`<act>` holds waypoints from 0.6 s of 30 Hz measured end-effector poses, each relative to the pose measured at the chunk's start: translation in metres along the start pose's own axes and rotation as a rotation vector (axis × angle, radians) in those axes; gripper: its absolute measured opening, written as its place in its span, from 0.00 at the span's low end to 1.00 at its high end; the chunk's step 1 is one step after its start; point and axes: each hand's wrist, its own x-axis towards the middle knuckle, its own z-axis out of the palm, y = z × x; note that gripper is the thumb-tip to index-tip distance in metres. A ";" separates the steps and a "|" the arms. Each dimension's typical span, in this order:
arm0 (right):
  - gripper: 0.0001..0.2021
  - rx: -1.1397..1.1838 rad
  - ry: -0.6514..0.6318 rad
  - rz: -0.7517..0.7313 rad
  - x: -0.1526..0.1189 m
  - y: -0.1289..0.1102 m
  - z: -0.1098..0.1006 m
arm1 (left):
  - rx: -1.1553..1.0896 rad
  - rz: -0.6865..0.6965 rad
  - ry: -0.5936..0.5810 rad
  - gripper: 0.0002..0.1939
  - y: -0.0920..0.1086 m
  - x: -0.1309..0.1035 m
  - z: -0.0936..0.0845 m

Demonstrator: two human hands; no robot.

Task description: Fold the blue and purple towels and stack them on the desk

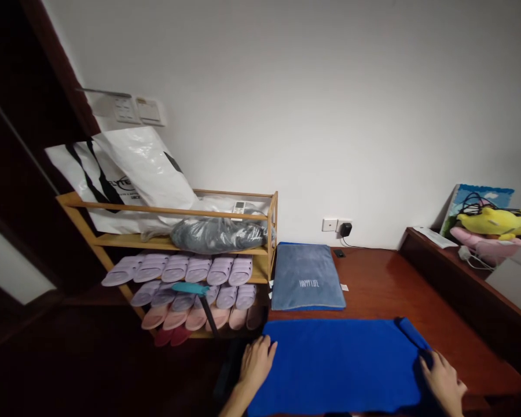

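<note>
Blue cloth (pixel 338 365) lies spread on the near part of the worktop (pixel 373 284), mostly flat, lower edge running near the bottom of the view. Hands are well apart, one at each side of it: left hand (pixel 257 362) lies on the left edge, fingers bent over the fabric; right hand (pixel 445 379) is at the right edge, fingers curled beside a narrow turned-over strip (pixel 413 334). Cannot tell whether either hand pinches the cloth or only rests on it. Progress, as judged from this view: the cloth is laid out and fairly smooth, with the right edge partly turned in, rolled or folded, unclear which. Main panel is not folded; left side shows no turn. So this piece looks at an early stage, most of its area being open. Just beyond it, a grey cloth (pixel 304 266) lettered HAPPY LIFE sits as a neat flat rectangle, blue showing along its far and near edges; that one looks done. Whether the blue is its own backing or a separate piece, cannot tell. No hand touches it. Shoe rack (pixel 121 240) stands left of the worktop; black plug (pixel 346 230) sits at the wall behind.
</note>
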 end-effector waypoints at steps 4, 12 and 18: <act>0.34 0.030 0.004 0.158 0.018 0.000 0.003 | -0.339 -0.201 0.054 0.22 -0.024 0.029 0.007; 0.31 0.041 -0.083 0.088 0.032 -0.013 0.006 | -0.689 -0.261 0.004 0.22 -0.042 0.046 0.024; 0.30 0.181 -0.102 0.195 0.073 0.020 -0.015 | -0.900 -0.114 0.020 0.28 -0.039 0.059 0.000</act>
